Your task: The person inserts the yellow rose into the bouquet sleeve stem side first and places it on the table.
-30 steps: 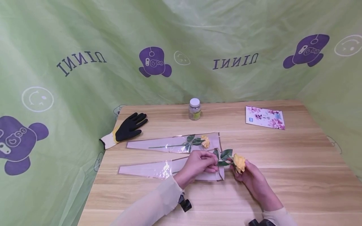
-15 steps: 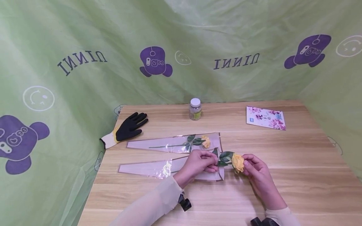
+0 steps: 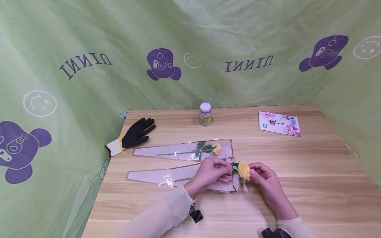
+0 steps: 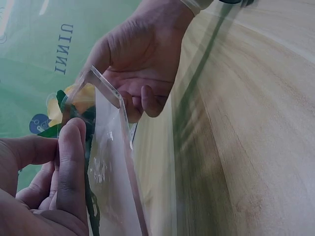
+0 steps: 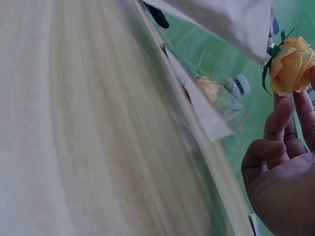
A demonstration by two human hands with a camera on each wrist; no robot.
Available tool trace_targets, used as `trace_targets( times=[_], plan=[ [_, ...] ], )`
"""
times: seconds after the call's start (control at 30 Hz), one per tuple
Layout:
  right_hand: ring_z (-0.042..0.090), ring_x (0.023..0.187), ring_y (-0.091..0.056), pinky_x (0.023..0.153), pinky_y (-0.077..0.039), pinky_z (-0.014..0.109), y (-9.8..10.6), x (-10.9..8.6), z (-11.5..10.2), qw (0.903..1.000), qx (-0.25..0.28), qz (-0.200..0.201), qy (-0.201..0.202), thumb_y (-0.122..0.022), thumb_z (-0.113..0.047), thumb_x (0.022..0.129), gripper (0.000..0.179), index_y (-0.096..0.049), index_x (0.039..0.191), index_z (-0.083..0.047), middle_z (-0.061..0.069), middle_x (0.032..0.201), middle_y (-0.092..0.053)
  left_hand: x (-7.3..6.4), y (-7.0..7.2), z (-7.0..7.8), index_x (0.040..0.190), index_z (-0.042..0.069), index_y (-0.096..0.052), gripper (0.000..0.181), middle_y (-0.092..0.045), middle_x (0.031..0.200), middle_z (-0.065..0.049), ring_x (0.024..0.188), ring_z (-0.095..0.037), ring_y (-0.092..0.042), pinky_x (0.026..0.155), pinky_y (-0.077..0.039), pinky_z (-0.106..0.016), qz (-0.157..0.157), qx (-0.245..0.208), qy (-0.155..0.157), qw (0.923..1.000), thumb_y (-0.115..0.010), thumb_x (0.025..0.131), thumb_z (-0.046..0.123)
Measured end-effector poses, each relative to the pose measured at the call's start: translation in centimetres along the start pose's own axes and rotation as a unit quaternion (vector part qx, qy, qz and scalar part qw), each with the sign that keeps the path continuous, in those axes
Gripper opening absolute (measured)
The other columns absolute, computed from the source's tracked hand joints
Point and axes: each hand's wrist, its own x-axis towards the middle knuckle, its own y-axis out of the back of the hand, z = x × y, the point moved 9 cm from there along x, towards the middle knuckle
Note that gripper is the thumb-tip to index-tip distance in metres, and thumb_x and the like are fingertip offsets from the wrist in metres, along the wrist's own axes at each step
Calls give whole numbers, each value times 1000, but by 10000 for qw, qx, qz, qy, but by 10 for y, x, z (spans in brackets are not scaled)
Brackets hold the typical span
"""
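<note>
My left hand (image 3: pixel 210 173) pinches the wide end of a clear flower sleeve (image 3: pixel 146 175) with a pale backing and brown border, thumb against fingers at its edge. A yellow rose (image 3: pixel 244 171) has its stem (image 4: pixel 91 196) inside this sleeve, while its bloom sticks out past the opening on the right. Fingertips of my right hand (image 3: pixel 268 185) hold the bloom from its right side. Most of the rose's leaves are hidden by the left hand. Just behind lies a second sleeve (image 3: pixel 148 152) with another yellow rose (image 3: pixel 216 149) fully inside.
A black-and-white work glove (image 3: pixel 135 135) lies at the table's left edge. At the back stand a white-capped clear jar (image 3: pixel 205 115) and, farther right, a flat pink-flowered packet (image 3: pixel 279 123). Green printed cloth (image 3: pixel 208 82) hangs around the wooden table (image 3: pixel 297 158).
The rose has slid left, deeper into the sleeve, with the right hand following, and fewer leaves show. The right hand's hold has moved from beneath the bloom to its right side.
</note>
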Motion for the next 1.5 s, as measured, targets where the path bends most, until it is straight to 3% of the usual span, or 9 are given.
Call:
trace_targets(
  times=[0.27,0.6,0.87,1.0,1.2,1.37,1.5],
  plan=[
    [10,81,-63,69,-59,23,-2,1,-5,9991,-405,-48,-96,-60,3,100,12,-63,111,5,4,95,-69,0,-2,0,98,-7,-73,10,-73,82,-16,66,-21,-72,66,-65,-34,-31,36,13,10000,-72,90,-1],
    [8,77,-59,62,-54,20,-10,2,-15,9987,-267,-355,244,-56,11,98,11,-61,107,7,2,90,-64,-1,-5,2,99,-6,-72,10,-73,80,-15,64,-19,-72,65,-65,-34,-64,52,127,9999,-72,89,-3],
    [13,85,-64,75,-59,24,-16,2,-16,9953,-673,-638,284,-59,10,97,13,-58,109,14,7,97,-66,-2,-7,4,97,-6,-73,9,-73,79,-16,63,-19,-72,66,-65,-34,-84,35,55,9999,-74,90,-1],
    [14,86,-65,77,-59,23,-15,4,-14,9926,-1068,-514,257,-62,7,97,15,-60,110,14,9,99,-67,-2,-8,5,97,-6,-74,9,-73,79,-16,63,-19,-72,66,-65,-34,-77,34,54,10000,-74,90,0],
    [15,81,-65,70,-59,23,-10,5,-9,9869,-1607,-90,123,-69,2,95,13,-64,105,8,12,94,-68,-1,-10,4,98,-4,-74,9,-73,80,-17,64,-18,-71,66,-65,-33,-129,-41,116,9998,-75,90,0],
    [16,79,-64,68,-58,23,-12,4,-12,9823,-1823,-16,427,-71,4,92,12,-67,104,4,14,93,-69,-1,-10,6,97,-3,-74,8,-73,80,-18,64,-18,-71,66,-65,-33,-141,-71,101,9998,-75,90,0],
    [17,77,-62,63,-56,22,-14,3,-18,9742,-2038,-173,957,-73,9,88,21,-71,107,0,12,93,-69,0,-8,8,96,-4,-74,9,-73,81,-17,65,-19,-72,67,-65,-33,-103,-56,103,9999,-76,90,1]
  ],
)
